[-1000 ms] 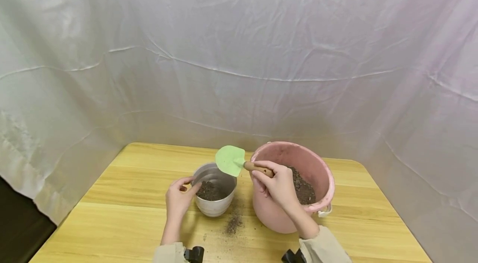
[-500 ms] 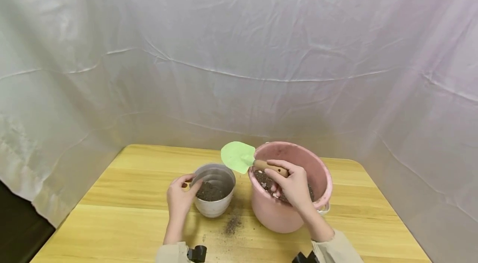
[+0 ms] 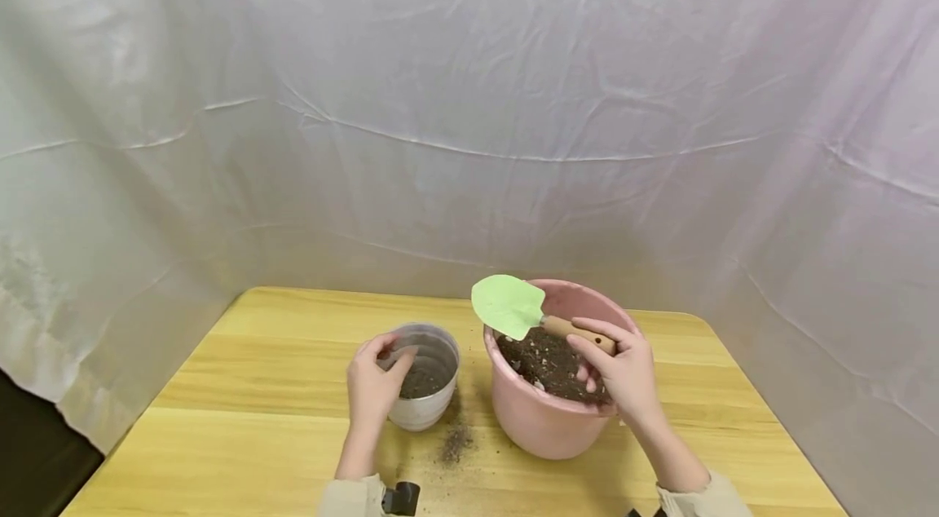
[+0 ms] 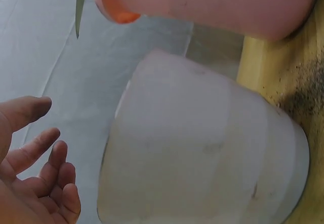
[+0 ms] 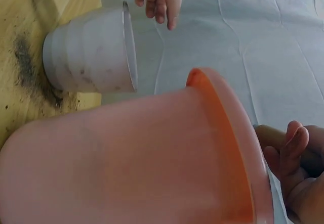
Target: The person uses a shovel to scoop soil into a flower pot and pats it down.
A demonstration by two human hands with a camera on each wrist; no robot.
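Observation:
My right hand (image 3: 623, 370) grips the wooden handle (image 3: 575, 329) of a small trowel, and its light green blade (image 3: 506, 305) hangs empty above the far left rim of a pink bucket (image 3: 539, 419) holding dark soil (image 3: 550, 362). To the left stands a white pot (image 3: 429, 399) with some soil at the bottom. My left hand (image 3: 377, 382) hovers at the pot's left rim with fingers relaxed. The left wrist view shows the left hand (image 4: 35, 183) apart from the pot (image 4: 202, 153). In the right wrist view my right hand (image 5: 298, 173) sits by the bucket's rim (image 5: 228, 148).
Spilled soil (image 3: 456, 444) lies on the wooden table (image 3: 257, 419) between pot and bucket. A white cloth backdrop (image 3: 469, 109) hangs behind and at both sides. The table's edges run at the left and right.
My right hand has carried the trowel to the right, from above the pot to above the bucket. My left hand has shifted slightly right and stays at the pot's rim.

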